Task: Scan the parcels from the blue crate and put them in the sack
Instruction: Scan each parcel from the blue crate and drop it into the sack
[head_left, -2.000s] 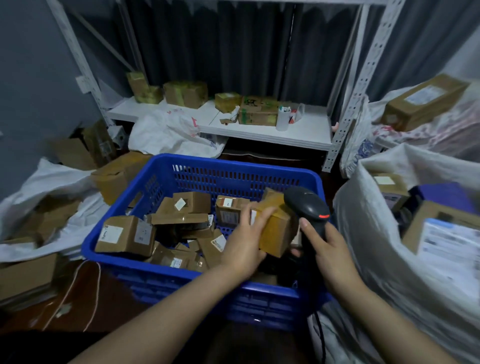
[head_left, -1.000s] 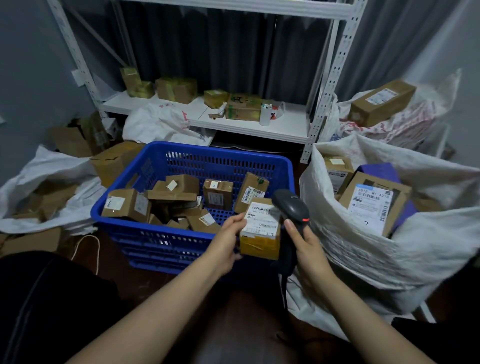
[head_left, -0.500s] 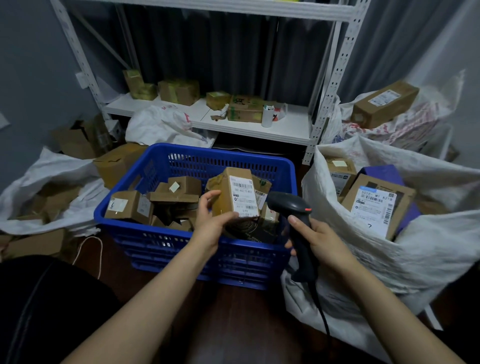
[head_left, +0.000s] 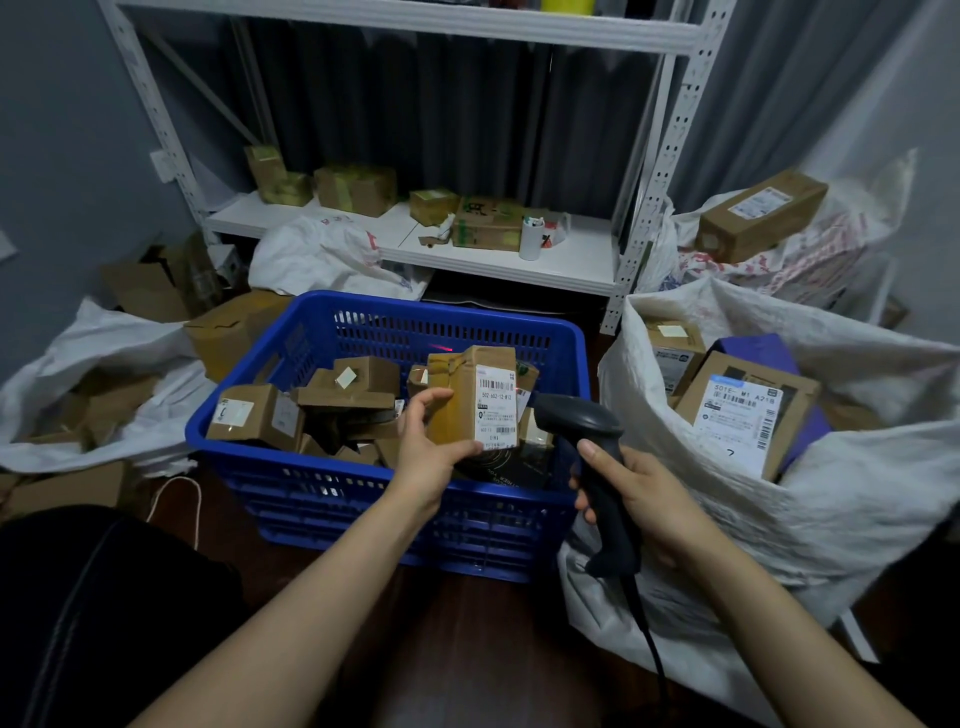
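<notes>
L hand (head_left: 434, 457) grips parcel (head_left: 475, 402) upright over blue crate (head_left: 363, 483), label facing scanner (head_left: 592, 467); R hand (head_left: 647, 501) wraps scanner grip, beside white sack (head_left: 727, 545).

The crate (head_left: 395, 322) is bright blue, its walls patterned with rows of slots; a thin red line (head_left: 441, 346) glows on its far wall; the parcel (head_left: 457, 400) at centre is brown cardboard, its label (head_left: 496, 410) white with black barcodes; the scanner (head_left: 576, 415) is matt black; the sack (head_left: 779, 519) at 3 o'clock is white weave, with a purple box (head_left: 753, 348) inside; the second sack (head_left: 810, 260) at 2 o'clock is white with red print; the shelf (head_left: 519, 260) at 12 o'clock is white; the curtain (head_left: 415, 114) is dark grey; the floor (head_left: 467, 649) at 6 o'clock is dark brown.
</notes>
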